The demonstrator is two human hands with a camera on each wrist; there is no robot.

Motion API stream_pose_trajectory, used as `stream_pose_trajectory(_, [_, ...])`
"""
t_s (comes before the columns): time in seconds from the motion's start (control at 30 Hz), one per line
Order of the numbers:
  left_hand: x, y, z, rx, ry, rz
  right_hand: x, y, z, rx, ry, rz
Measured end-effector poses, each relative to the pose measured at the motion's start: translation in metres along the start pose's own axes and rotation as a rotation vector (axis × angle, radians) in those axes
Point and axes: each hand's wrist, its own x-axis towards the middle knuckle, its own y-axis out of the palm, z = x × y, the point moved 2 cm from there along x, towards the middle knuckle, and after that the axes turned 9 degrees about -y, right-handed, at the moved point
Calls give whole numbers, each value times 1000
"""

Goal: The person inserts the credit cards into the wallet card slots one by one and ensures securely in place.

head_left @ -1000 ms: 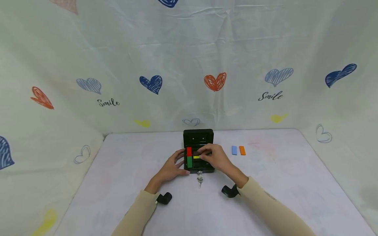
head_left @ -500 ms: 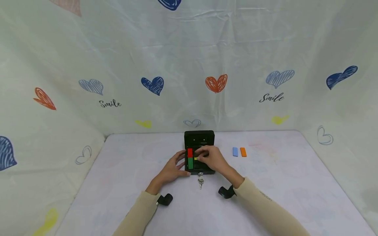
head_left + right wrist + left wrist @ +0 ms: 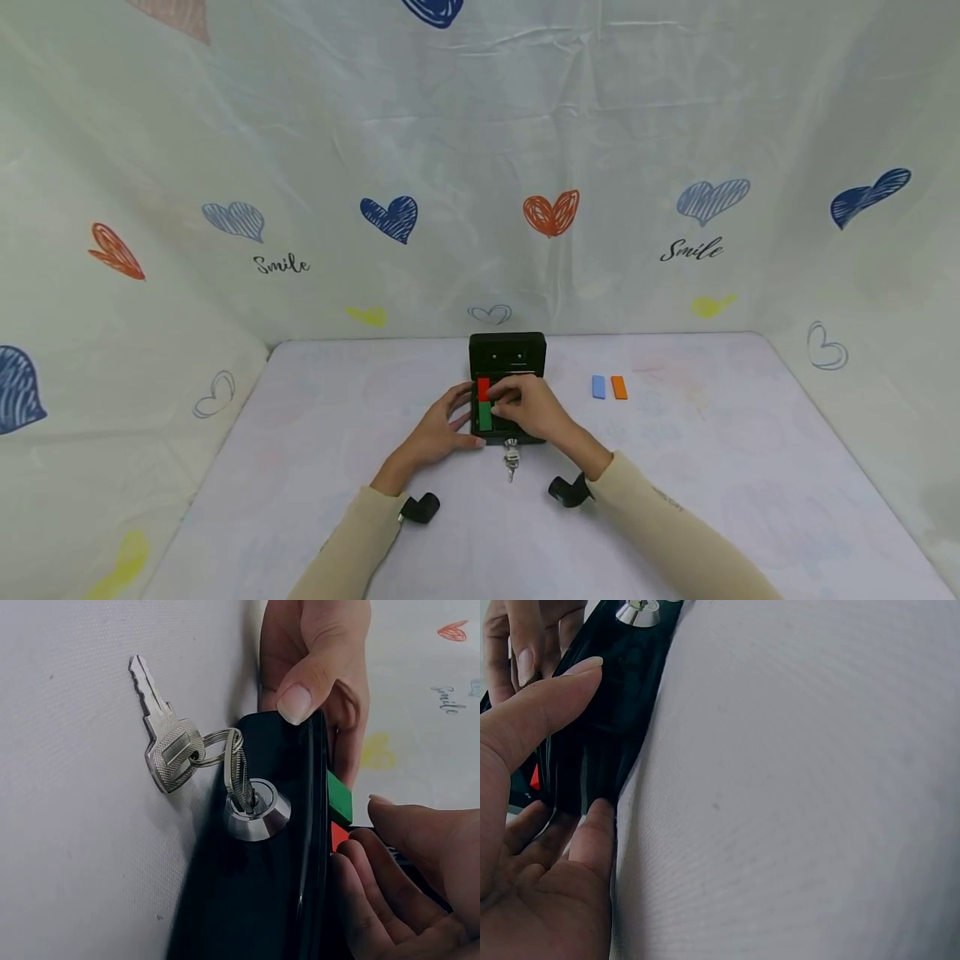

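A small black cash box (image 3: 495, 441) stands on the table with its lid (image 3: 507, 352) raised. My left hand (image 3: 431, 433) grips its left side, thumb at the front corner and fingers along the side wall. Inside, a red block (image 3: 483, 388) and a green block (image 3: 485, 417) lie end to end along the left edge. Over the box, my right hand (image 3: 531, 408) pinches a yellow block beside them; the fingers hide nearly all of it. A key (image 3: 241, 776) sits in the front lock, with a second key (image 3: 176, 750) hanging from its ring.
On the table (image 3: 675, 450), right of the box, lie a light blue block (image 3: 598, 387) and an orange block (image 3: 618, 387). A pale curtain (image 3: 465, 150) printed with hearts rises behind the table and along its sides.
My right hand has moved left inside the box, toward the red and green blocks, and now covers most of the yellow block. The left hand keeps its place on the box.
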Motion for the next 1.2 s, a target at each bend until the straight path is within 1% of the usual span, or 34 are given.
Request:
stream_pose_trajectory(0.43, [0,1,0,7,-8,4,2,5,1,-33,6,29])
stream_pose_trajectory(0.67, [1,0,0,28,4,12,4,7,2,-28,16,20])
stream_pose_trajectory(0.83, [2,1,-1,16,0,2,5,8,0,-27,18,9])
stream_pose_trajectory(1.03, [0,1,-3,9,18,5,6,10,1,-2,-17,15])
stream_pose_trajectory(1.2, [-1,1,-4,12,19,0,4,11,2,19,-35,15])
